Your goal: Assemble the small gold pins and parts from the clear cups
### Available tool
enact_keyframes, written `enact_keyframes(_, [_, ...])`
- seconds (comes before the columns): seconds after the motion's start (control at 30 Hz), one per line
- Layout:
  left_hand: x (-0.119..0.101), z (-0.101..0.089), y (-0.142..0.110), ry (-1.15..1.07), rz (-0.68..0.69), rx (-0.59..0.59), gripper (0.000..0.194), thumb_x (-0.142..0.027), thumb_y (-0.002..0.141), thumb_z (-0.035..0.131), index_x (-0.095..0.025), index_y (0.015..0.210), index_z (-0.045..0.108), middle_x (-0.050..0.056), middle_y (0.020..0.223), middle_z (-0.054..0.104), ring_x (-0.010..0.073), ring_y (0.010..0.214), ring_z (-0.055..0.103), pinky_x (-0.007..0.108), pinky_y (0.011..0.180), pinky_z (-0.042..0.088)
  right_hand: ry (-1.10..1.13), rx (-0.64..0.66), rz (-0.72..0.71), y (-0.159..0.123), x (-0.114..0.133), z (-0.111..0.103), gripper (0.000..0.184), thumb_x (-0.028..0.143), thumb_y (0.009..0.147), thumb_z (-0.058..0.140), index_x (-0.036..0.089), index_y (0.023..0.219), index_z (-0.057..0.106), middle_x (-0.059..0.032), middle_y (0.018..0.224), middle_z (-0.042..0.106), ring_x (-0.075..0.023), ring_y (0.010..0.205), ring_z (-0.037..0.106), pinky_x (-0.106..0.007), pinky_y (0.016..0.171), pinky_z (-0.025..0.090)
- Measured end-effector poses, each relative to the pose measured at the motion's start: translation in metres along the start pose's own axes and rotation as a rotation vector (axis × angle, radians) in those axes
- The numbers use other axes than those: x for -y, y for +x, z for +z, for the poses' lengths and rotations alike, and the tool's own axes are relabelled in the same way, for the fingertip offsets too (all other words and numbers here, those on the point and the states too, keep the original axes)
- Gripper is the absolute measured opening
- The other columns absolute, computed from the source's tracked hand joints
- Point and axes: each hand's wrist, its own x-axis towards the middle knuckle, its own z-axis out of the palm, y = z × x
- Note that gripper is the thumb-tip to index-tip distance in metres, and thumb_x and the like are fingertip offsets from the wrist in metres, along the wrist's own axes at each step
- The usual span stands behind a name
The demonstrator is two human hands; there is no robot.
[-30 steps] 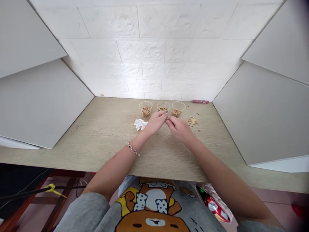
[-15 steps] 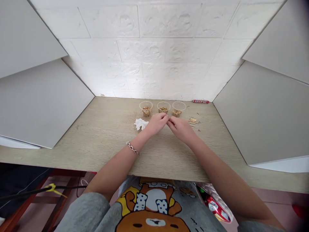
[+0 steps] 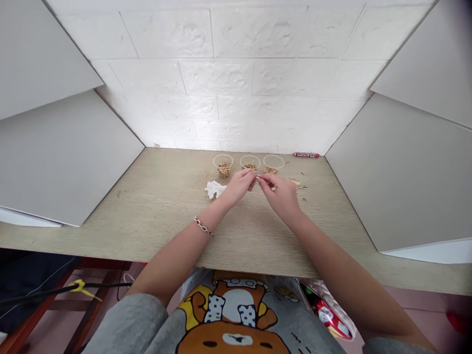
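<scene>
My left hand (image 3: pixel 241 185) is closed in a pinch, just in front of the middle plastic cup (image 3: pixel 250 162). My right hand (image 3: pixel 279 190) pinches too, its fingertips meeting those of the left. Whatever lies between the fingertips is too small to name. That middle cup holds small gold-coloured pieces. To its left, another clear cup (image 3: pixel 223 167) contains thin gold-coloured pieces. The right-hand cup (image 3: pixel 273 163) also has thin pale gold pieces, partly hidden by my right hand. Several loose thin sticks (image 3: pixel 297 183) lie on the table beyond that hand.
Crumpled white tissue (image 3: pixel 214 189) lies left of my left hand. A red patterned tube (image 3: pixel 306 155) rests by the white wall (image 3: pixel 236 78). Grey panels (image 3: pixel 66 157) flank the wooden table (image 3: pixel 165 221) on both sides. A bag with red packaging (image 3: pixel 332 319) sits below the table edge.
My right hand has turned and its fingers have lifted into a clearer fingertip pinch, now covering more of the loose sticks. My left hand has stayed nearly in place, its fingers slightly shifted.
</scene>
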Motion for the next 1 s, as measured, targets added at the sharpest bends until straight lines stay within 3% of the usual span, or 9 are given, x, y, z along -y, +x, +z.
enact_keyframes(0.17, [-0.0020,-0.0007,-0.0013,-0.153,-0.062,0.001,0.022,-0.023,0.078,0.044,-0.016,0.057,0.042,-0.003,0.057,0.039,0.0062,0.052,0.036,0.020,0.050,0.031,0.070,-0.055,0.084,0.0013,-0.0003,-0.0016,0.024,0.032,0.082,0.049,0.019,0.084,0.068,-0.0040,0.077,0.070,-0.0160,0.066,0.061,-0.030,0.067,0.047])
enact_keyframes(0.33, [-0.0030,-0.0015,-0.0022,-0.120,-0.023,0.045,0.019,-0.019,0.074,0.043,-0.016,0.055,0.038,-0.003,0.056,0.036,0.0058,0.051,0.034,0.020,0.050,0.030,0.074,-0.007,0.083,0.0020,-0.0014,-0.0029,0.023,0.032,0.082,0.049,0.019,0.082,0.068,-0.0030,0.073,0.069,-0.0150,0.063,0.060,-0.028,0.064,0.045])
enact_keyframes(0.63, [-0.0031,-0.0061,-0.0012,-0.051,0.040,0.114,0.022,-0.026,0.074,0.047,-0.017,0.057,0.037,-0.004,0.056,0.035,0.0069,0.053,0.034,0.023,0.054,0.030,0.060,0.022,0.102,0.0012,0.0004,-0.0039,0.023,0.034,0.083,0.048,0.019,0.078,0.065,-0.0027,0.069,0.068,-0.0148,0.061,0.059,-0.028,0.062,0.043])
enact_keyframes(0.8, [-0.0039,-0.0079,-0.0011,0.083,0.092,0.102,0.026,-0.030,0.078,0.047,-0.017,0.057,0.038,-0.004,0.055,0.034,0.0077,0.054,0.034,0.024,0.054,0.028,0.018,0.033,0.087,0.0017,0.0029,-0.0061,0.021,0.029,0.081,0.049,0.019,0.072,0.064,-0.0015,0.063,0.065,-0.0140,0.058,0.057,-0.026,0.060,0.041])
enact_keyframes(1.0, [-0.0051,-0.0086,-0.0009,0.084,0.094,0.109,0.027,-0.030,0.078,0.047,-0.017,0.057,0.038,-0.004,0.054,0.034,0.0079,0.054,0.034,0.024,0.055,0.028,0.047,0.028,0.077,0.0007,0.0059,-0.0066,0.019,0.027,0.081,0.049,0.019,0.071,0.063,-0.0010,0.064,0.066,-0.0128,0.058,0.057,-0.025,0.060,0.041])
